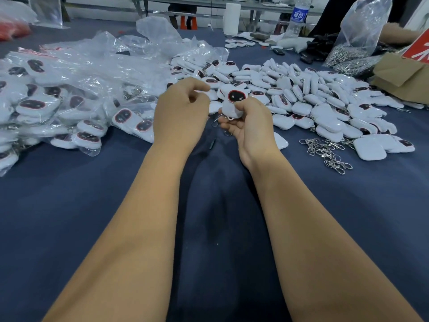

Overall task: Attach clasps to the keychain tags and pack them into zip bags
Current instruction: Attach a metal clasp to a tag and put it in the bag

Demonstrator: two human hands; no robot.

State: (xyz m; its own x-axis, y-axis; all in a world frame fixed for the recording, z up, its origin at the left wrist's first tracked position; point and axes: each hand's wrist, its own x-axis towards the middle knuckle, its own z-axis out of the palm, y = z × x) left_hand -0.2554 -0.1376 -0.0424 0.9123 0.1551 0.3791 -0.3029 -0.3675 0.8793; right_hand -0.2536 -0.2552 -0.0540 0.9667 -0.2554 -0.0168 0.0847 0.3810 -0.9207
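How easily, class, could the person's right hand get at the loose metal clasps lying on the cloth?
Probably not at once: the right hand holds a white tag. The clasps lie uncovered on the blue cloth to its right, with nothing between.

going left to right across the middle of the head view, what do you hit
bagged tags → left hand → held tag in the right hand → loose tag pile → metal clasps → cardboard box
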